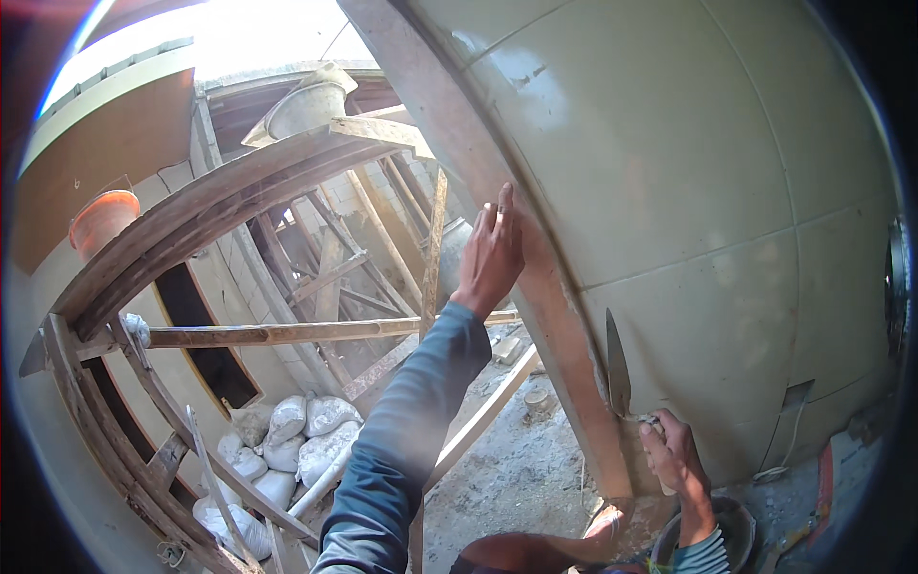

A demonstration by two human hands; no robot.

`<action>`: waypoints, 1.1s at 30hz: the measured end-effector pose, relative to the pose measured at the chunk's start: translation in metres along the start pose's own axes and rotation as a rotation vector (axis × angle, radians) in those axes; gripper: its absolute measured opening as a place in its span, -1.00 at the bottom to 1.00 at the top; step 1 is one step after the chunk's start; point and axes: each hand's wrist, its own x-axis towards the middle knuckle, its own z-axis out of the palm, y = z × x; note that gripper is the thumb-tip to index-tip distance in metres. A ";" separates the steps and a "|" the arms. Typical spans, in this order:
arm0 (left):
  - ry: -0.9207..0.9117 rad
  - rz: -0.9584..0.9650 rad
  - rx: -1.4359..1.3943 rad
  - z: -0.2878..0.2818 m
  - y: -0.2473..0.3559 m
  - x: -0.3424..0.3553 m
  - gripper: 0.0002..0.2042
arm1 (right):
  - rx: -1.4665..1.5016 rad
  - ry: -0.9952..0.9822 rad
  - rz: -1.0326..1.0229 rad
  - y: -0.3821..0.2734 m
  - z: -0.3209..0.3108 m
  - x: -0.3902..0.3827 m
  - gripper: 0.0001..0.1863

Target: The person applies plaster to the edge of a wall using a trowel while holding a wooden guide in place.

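Trowel (618, 368) sits low on the wall, right of centre, blade pointing up and laid flat against the pale tiled wall (708, 172), right beside a long wooden batten (555, 316). Right hand (674, 457) grips the trowel handle from below, fingers (654, 442) curled shut around it. Blade tip is just right of the batten's edge, touching or very close; can't tell which.

Left hand (491, 256) is higher up, arm in a dark blue sleeve (411, 430) stretched out. Palm lies flat on the batten, fingers straight and together, pointing up, nothing clamped. The batten runs diagonally from upper left to lower right across the wall's edge, reddish-brown and smeared.

Dark bucket (732, 526) sits on the ground just below the right hand; contents unclear.

Left of the wall: rough timber scaffolding (239, 201) with a long horizontal pole (287, 333) and crossed braces. Orange bucket (103, 218) sits on it at far left, grey metal pail (306, 105) on top near the bright sky. White filled sacks (287, 445) piled on the ground well below. Ground is grey, dusty, with loose timber offcuts.
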 end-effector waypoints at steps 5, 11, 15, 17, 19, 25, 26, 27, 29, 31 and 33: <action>0.397 0.208 -0.076 -0.018 -0.008 0.050 -0.87 | -0.188 0.005 -0.141 -0.025 0.002 0.019 -0.55; 0.402 0.086 0.032 -0.036 -0.016 0.112 -0.67 | -0.256 0.066 -0.266 -0.023 -0.002 0.023 -0.68; 0.360 -0.151 0.030 -0.057 -0.004 0.146 -0.64 | -0.247 0.050 -0.301 -0.040 -0.015 0.025 -0.76; 0.505 -0.111 0.100 -0.065 -0.019 0.164 -0.69 | -0.215 0.012 -0.228 -0.054 -0.020 0.022 -0.78; 0.450 -0.139 0.084 -0.069 -0.039 0.188 -0.70 | -0.161 -0.015 -0.080 -0.064 -0.025 0.024 -0.71; 0.557 -0.293 -0.129 -0.070 -0.023 0.211 -0.53 | -0.161 0.015 -0.161 -0.075 -0.043 0.029 -0.71; 0.537 -0.287 -0.076 -0.072 -0.028 0.214 -0.54 | -0.162 0.021 -0.167 -0.076 -0.045 0.029 -0.71; 0.519 -0.281 -0.018 -0.075 -0.034 0.215 -0.54 | -0.154 0.008 -0.156 -0.078 -0.046 0.029 -0.71; 0.529 -0.249 -0.001 -0.081 -0.046 0.219 -0.57 | -0.144 0.003 -0.149 -0.082 -0.049 0.028 -0.71; 0.553 -0.166 0.046 -0.089 -0.061 0.226 -0.72 | -0.133 -0.002 -0.134 -0.090 -0.049 0.021 -0.71; 0.527 -0.130 0.006 -0.092 -0.075 0.234 -0.77 | -0.140 0.001 -0.137 -0.090 -0.053 0.019 -0.71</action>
